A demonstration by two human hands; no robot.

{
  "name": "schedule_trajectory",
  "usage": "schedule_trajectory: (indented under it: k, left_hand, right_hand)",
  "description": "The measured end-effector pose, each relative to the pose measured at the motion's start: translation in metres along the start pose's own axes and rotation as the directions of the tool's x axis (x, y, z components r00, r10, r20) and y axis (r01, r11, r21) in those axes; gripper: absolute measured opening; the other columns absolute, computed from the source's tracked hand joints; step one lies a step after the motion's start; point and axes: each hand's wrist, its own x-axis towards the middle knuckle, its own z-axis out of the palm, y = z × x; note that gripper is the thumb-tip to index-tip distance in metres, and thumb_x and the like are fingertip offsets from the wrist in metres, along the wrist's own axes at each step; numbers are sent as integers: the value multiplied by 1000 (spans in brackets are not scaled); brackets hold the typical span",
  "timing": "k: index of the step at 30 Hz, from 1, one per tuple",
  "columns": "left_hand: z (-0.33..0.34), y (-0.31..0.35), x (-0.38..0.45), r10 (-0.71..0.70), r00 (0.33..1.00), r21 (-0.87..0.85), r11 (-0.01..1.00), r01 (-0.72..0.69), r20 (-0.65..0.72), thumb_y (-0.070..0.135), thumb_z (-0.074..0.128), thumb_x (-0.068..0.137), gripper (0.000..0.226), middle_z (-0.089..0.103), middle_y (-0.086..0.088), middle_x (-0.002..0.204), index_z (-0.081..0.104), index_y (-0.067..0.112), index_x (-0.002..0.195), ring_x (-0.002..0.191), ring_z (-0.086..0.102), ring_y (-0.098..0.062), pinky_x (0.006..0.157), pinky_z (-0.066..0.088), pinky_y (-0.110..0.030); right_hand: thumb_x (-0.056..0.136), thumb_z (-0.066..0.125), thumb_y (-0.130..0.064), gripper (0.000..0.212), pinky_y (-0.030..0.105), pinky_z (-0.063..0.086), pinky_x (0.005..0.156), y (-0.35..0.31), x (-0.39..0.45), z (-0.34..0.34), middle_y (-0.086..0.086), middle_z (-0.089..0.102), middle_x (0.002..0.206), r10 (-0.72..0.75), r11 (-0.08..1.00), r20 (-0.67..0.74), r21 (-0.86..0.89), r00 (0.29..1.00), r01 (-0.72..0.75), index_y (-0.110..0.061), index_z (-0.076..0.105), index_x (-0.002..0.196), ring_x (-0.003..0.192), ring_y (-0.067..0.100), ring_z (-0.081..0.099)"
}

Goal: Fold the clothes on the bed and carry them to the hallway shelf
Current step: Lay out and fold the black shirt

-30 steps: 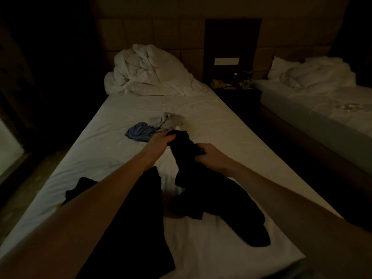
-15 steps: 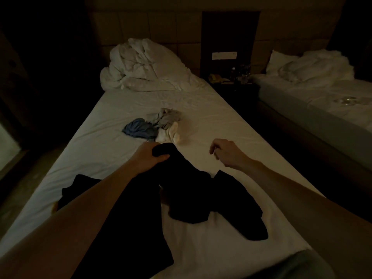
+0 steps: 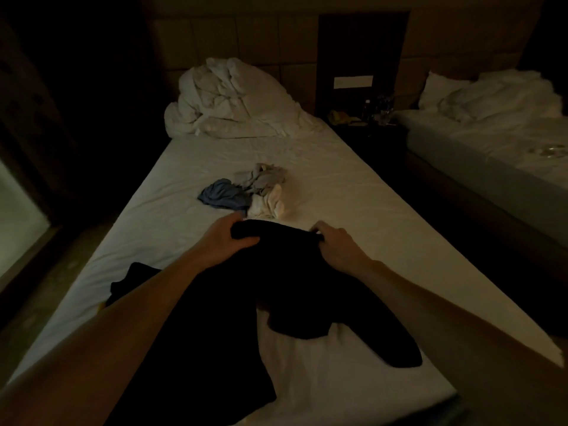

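Black garment (image 3: pixel 295 281) on the bed (image 3: pixel 353 192) — both hands grip its top edge, left hand (image 3: pixel 229 238), right hand (image 3: pixel 336 245), fingers curled

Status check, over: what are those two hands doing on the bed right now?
Left hand and right hand both grip the far edge of the black garment. Garment unfolded, on the bed. Small clothes pile just beyond, nothing blocking.

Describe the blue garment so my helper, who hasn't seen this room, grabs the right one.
On the near bed, look at the small heap of crumpled clothes mid-mattress, beyond the black garment. The blue garment is the leftmost of that heap, touching the cream piece and grey piece; it alone is blue.
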Motion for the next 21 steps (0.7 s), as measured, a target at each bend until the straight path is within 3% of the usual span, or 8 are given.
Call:
schedule_trajectory:
  k: [3,6,10,11,13,15,18,21]
  left_hand:
    - [-9,-6,-3,-25,996,-43,999,29,88,60,75,66,45,59,1,76,52,25,83,67,58,-11,62,41,-25]
    - [-9,-11,0,-23,990,-45,999,30,141,74,70,58,56,67,8,90,60,35,96,80,65,-6,73,49,-27]
    - [-11,-4,-1,-35,990,-43,998,41,136,71,73,59,64,71,-1,86,72,19,96,78,66,-9,82,52,-34]
    - [-12,-1,-1,-32,991,-60,997,40,132,69,74,60,59,71,-2,82,72,19,92,75,66,-7,80,50,-32]
    - [-16,10,-1,-63,993,-124,989,75,99,44,80,70,25,67,9,81,67,31,88,72,62,2,75,48,-22]
    - [-22,18,-1,-74,995,-185,979,84,61,28,80,76,26,62,17,90,61,37,91,76,57,6,71,45,-11]
    - [-33,28,-2,-105,994,-189,977,103,1,28,78,79,13,69,-5,89,68,22,85,79,65,-14,66,44,-18]
    - [-42,46,-11,-95,991,-233,970,70,-95,29,75,82,23,60,1,70,62,14,72,58,58,-2,49,37,-9]
  right_hand:
    - [98,47,-14,9,29,39,51,-3,-2,-29,6,59,81,1,999,-85,54,996,3,-16,51,106,56,18,51]
    - [91,60,-11,8,44,52,72,-9,-8,-52,10,64,91,-65,996,-223,44,973,76,-11,58,99,77,26,62]
    - [85,67,-10,15,41,48,90,-15,-17,-84,12,68,101,-178,983,-278,-92,944,158,-5,69,98,94,26,61]
    - [84,67,-9,14,39,49,90,-15,-20,-92,10,68,101,-200,979,-252,-95,947,181,-6,70,98,94,24,62]
    - [84,67,-6,15,32,51,86,-13,-28,-108,6,68,99,-260,965,-210,-78,943,249,-9,71,98,91,18,63]
    - [84,68,-4,16,23,51,80,-10,-37,-122,3,68,97,-331,943,-212,-70,919,324,-10,70,98,88,11,64]
    - [83,70,-4,19,12,47,77,-11,-51,-137,-4,65,96,-383,924,-220,-103,897,369,-15,65,98,88,4,62]
    - [84,69,-1,24,6,43,76,-19,-68,-152,-6,61,97,-390,921,-270,-137,880,366,-18,61,99,90,0,59]
